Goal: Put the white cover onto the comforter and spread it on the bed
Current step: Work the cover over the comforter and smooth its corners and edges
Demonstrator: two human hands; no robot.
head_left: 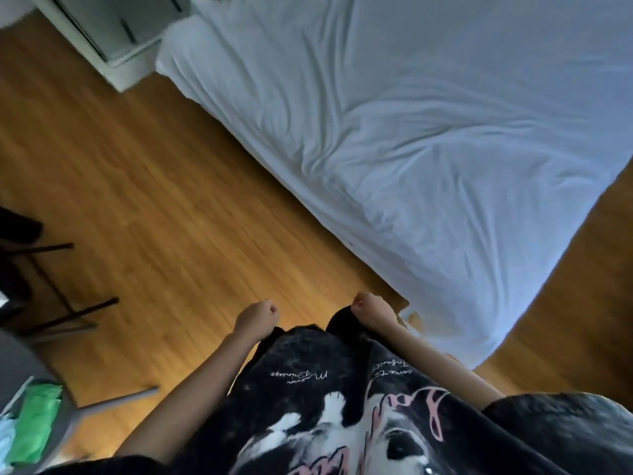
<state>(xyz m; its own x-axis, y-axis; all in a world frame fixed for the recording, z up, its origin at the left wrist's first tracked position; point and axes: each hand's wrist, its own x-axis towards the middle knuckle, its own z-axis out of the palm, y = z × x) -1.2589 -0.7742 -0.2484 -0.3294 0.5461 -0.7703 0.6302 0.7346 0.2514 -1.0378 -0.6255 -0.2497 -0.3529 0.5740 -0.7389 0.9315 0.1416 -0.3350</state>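
Observation:
The white-covered comforter lies spread over the bed, wrinkled, and fills the upper right. Its near edge hangs toward the wooden floor and one corner droops at lower right. Both hands are low in view, apart from the bedding. My left hand is curled into a fist at the hem of my black printed shirt. My right hand is also fisted, with the dark hem pulled up against its thumb. Neither hand touches the cover.
Wooden floor runs between me and the bed's left side. A white cabinet stands at the top left by the bed's far corner. Black chair legs and a grey surface holding green cloth are at the left edge.

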